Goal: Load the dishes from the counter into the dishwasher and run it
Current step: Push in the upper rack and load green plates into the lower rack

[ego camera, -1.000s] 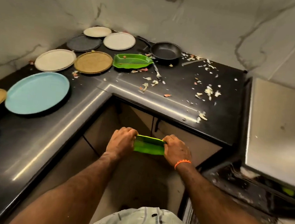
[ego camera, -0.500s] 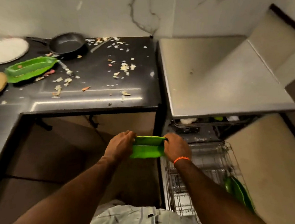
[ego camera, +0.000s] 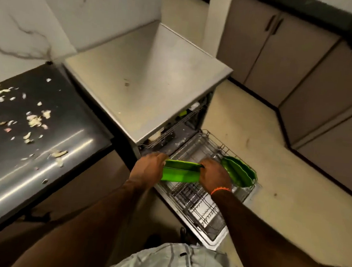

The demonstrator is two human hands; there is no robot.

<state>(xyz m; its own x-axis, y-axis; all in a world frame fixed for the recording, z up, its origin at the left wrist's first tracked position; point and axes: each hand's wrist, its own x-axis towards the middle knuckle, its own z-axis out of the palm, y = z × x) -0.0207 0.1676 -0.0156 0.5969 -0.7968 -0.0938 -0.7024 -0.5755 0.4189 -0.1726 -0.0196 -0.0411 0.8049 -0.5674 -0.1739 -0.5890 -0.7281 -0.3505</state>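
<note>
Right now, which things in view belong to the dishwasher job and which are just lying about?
Job:
green dish, gripped by left hand and right hand
lower rack, pulled out
green dishes already racked
dishwasher

Lying about:
food scraps on counter
cabinets

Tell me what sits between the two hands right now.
In the head view, a green leaf-shaped dish spans the gap: the left hand grips one end, the right hand the other, above the pulled-out lower rack.
</note>
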